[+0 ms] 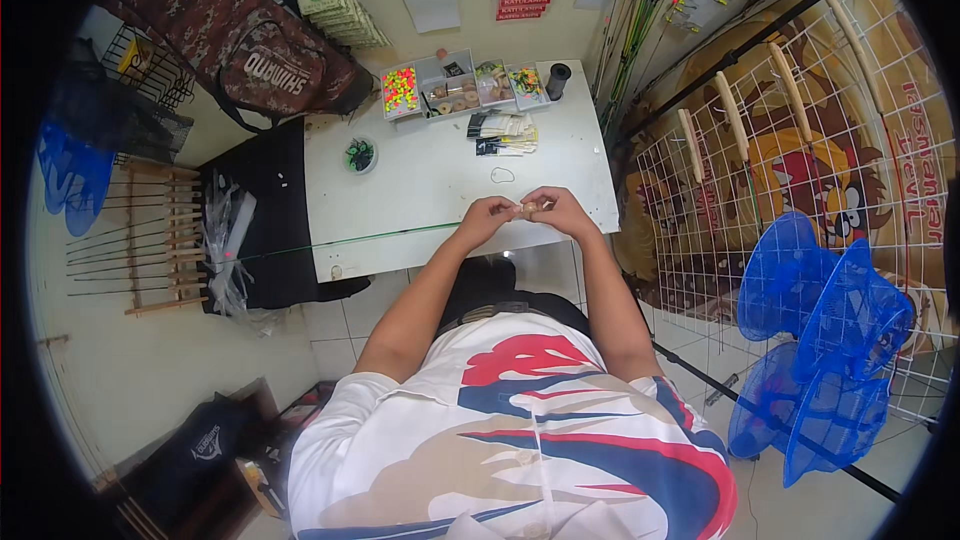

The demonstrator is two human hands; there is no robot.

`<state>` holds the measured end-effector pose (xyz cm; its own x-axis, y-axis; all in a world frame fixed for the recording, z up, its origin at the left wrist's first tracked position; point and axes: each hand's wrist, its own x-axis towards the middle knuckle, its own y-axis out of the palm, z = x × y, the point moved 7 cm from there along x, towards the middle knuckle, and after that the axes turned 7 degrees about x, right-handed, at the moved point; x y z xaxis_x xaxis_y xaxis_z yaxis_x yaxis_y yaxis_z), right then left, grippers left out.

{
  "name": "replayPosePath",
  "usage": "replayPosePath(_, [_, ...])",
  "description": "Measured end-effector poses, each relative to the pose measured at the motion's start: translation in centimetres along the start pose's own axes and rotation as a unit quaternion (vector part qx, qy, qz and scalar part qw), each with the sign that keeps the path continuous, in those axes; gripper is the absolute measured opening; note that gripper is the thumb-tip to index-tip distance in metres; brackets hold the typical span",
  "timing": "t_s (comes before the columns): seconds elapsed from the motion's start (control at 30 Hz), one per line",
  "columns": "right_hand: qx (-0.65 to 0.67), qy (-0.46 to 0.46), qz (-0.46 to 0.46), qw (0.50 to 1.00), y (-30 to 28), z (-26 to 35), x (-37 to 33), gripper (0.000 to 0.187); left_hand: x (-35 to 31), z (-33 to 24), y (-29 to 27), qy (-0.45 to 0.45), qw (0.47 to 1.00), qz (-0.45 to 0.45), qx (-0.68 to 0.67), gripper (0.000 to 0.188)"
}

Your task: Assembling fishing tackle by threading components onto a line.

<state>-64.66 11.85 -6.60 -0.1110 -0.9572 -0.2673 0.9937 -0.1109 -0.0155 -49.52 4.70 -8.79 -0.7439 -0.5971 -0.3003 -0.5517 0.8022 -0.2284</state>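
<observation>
My left hand (487, 214) and my right hand (554, 210) meet over the near edge of the white table (420, 190). Both pinch a small tan cork-like piece (529, 209) held between the fingertips. A thin green rod (340, 243) runs from my left hand leftward along the table's near edge. A small loop of line (502, 176) lies on the table just beyond my hands.
At the table's far side are a compartment box of small coloured parts (460, 88), a dark cylinder (557, 80), packets (505, 132) and a small round dish (360, 155). A black cloth (265, 200) covers the left end. Blue nets (820, 340) and a wire rack (800, 140) stand right.
</observation>
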Motion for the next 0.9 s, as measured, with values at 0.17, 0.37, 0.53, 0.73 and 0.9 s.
replayPosePath(0.17, [0.067,0.041,0.013,0.997,-0.2,-1.0,-0.3,0.031,0.1,0.3,-0.2,0.005,1.0,-0.009,0.016,0.027])
replayPosePath(0.37, [0.153,0.021,0.013,0.988,0.1,-0.5,-0.4,0.04,-0.4,0.0,-0.3,-0.003,1.0,-0.006,0.023,0.025])
replayPosePath(0.53, [0.144,0.009,0.03,0.989,0.1,-1.2,0.1,0.04,-0.3,0.1,-0.2,-0.001,1.0,-0.003,0.022,0.026])
replayPosePath(0.73, [0.105,0.011,0.015,0.994,-0.3,-1.7,0.3,0.042,-0.1,0.4,-0.3,-0.006,1.0,0.0,0.025,0.027])
replayPosePath(0.9, [0.115,0.011,0.022,0.993,-0.3,-1.9,0.0,0.045,0.0,0.6,-0.3,-0.003,1.0,0.004,0.023,0.027])
